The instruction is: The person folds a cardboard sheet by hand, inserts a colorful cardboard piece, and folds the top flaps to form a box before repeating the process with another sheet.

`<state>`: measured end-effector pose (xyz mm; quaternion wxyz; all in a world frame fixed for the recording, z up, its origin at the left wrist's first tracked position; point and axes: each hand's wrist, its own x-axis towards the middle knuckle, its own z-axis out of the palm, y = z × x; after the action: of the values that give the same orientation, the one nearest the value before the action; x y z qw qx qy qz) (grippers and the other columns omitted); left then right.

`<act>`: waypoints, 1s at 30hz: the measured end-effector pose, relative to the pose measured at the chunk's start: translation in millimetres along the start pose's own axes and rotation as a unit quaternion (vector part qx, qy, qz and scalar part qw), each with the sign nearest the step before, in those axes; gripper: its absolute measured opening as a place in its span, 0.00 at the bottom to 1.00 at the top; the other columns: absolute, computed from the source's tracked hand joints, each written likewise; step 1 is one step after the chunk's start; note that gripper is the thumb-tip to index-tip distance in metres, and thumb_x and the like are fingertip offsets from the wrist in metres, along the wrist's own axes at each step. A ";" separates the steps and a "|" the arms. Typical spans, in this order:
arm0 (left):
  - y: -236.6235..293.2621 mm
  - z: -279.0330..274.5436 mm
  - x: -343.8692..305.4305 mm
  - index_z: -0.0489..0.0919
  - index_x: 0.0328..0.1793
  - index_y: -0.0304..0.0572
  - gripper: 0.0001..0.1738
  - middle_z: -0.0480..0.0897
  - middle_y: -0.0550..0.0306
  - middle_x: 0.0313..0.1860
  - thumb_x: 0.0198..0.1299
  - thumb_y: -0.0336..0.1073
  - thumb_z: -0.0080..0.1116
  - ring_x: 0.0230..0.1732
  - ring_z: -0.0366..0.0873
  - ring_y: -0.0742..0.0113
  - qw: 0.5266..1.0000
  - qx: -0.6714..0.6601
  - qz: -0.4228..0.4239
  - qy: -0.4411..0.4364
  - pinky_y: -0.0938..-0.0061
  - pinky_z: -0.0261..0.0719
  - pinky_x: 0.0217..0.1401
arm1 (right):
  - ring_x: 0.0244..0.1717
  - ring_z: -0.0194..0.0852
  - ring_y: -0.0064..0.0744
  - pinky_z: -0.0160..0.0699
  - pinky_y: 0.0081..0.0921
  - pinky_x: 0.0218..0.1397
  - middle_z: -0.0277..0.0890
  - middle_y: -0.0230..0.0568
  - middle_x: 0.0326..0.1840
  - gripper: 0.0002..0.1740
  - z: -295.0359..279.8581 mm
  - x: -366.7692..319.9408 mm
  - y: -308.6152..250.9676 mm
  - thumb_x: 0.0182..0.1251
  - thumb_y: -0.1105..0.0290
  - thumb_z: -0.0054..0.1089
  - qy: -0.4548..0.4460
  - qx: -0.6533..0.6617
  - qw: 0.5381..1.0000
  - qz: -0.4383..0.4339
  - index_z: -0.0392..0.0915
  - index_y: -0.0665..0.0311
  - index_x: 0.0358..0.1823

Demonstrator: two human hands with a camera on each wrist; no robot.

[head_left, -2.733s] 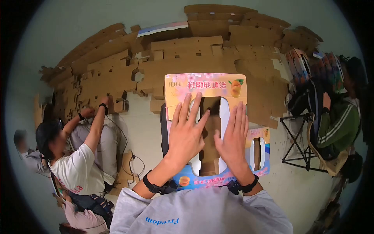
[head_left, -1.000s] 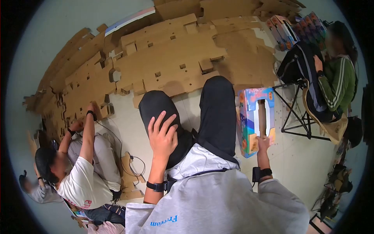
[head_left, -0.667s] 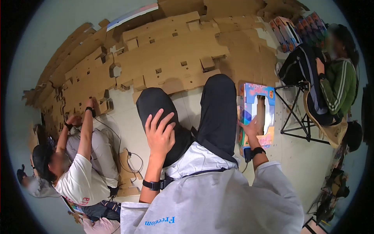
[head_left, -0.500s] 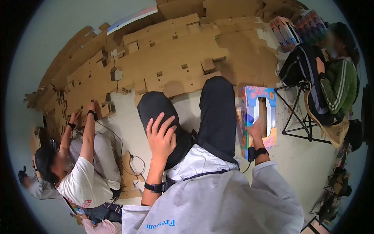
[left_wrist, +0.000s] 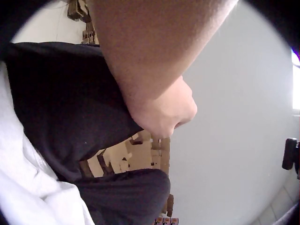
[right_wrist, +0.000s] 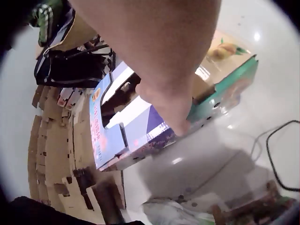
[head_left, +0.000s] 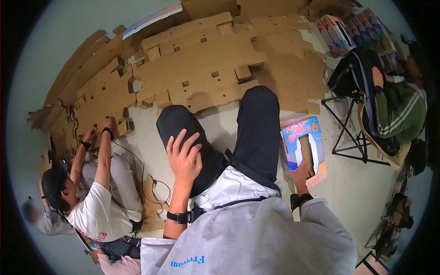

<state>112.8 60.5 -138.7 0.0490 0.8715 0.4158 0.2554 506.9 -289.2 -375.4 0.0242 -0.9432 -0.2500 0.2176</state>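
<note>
A printed cardboard box point(head_left: 291, 131) with a long cut-out window stands on the floor to the right of the wearer's knees, tilted a little. My right hand point(head_left: 300, 176) grips its near left side by the window. In the right wrist view the fingers of the right hand point(right_wrist: 166, 101) reach to the window of the box point(right_wrist: 101, 129) and the thumb lies along its outer edge; the fingertips are partly hidden. Over the black-trousered left thigh rests my left hand point(head_left: 184, 160), fingers loosely spread, holding nothing. Seen from the left wrist, the left hand point(left_wrist: 164, 110) shows mostly its back.
Flattened brown cardboard point(head_left: 192, 68) covers the floor ahead. A seated person in white point(head_left: 98, 211) works at the left, near a cable point(head_left: 158, 195). At the right are a folding stool point(head_left: 353, 142), a person in green point(head_left: 403, 112) and upright printed boxes point(head_left: 337, 34).
The large box has left the lap, where both hands lay on it. My right hand has shifted about on the box at the right, which is now turned slightly. My left hand has barely moved lately.
</note>
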 end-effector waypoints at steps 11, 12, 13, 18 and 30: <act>2.0 -1.5 1.5 0.88 0.38 0.49 0.07 0.87 0.68 0.65 0.53 0.27 0.67 0.80 0.72 0.54 1.000 0.013 -0.013 0.000 0.47 0.60 0.85 | 0.86 0.45 0.83 0.51 0.80 0.82 0.44 0.66 0.89 0.81 17.2 35.7 -31.2 0.57 0.47 0.84 -0.147 -0.094 0.963 0.203 0.18 0.47 0.90; 1.5 -1.4 2.2 0.88 0.37 0.49 0.07 0.87 0.68 0.65 0.54 0.27 0.67 0.79 0.72 0.54 1.000 0.015 -0.013 0.002 0.47 0.60 0.85 | 0.86 0.45 0.83 0.51 0.81 0.82 0.43 0.66 0.90 0.81 10.0 39.4 -31.0 0.57 0.47 0.84 -0.162 -0.085 0.962 0.203 0.17 0.47 0.90; 0.1 0.5 5.6 0.88 0.37 0.49 0.07 0.87 0.68 0.64 0.54 0.27 0.67 0.79 0.72 0.54 1.000 0.014 -0.016 0.003 0.47 0.60 0.85 | 0.85 0.45 0.83 0.51 0.81 0.82 0.41 0.66 0.91 0.81 -0.8 43.4 -41.9 0.58 0.46 0.84 -0.170 -0.096 0.956 0.221 0.16 0.45 0.90; -2.1 -1.2 1.1 0.87 0.36 0.49 0.06 0.87 0.68 0.64 0.54 0.27 0.67 0.79 0.72 0.54 1.000 0.006 -0.018 0.002 0.48 0.60 0.85 | 0.86 0.48 0.79 0.53 0.72 0.84 0.42 0.69 0.91 0.75 2.8 77.8 -16.1 0.59 0.45 0.82 0.041 -0.097 0.978 0.178 0.31 0.57 0.92; -6.7 -5.3 5.1 0.87 0.38 0.47 0.05 0.87 0.64 0.58 0.55 0.28 0.69 0.78 0.73 0.53 0.991 0.088 -0.101 -0.003 0.45 0.61 0.86 | 0.83 0.62 0.61 0.58 0.44 0.86 0.63 0.64 0.84 0.37 -150.5 57.4 -228.4 0.86 0.56 0.53 0.133 0.330 0.916 -0.186 0.57 0.74 0.84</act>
<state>108.3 68.0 -134.0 -0.0009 0.8269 0.5220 0.2091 510.0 -52.4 -226.9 0.4070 -0.8382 -0.3296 0.1520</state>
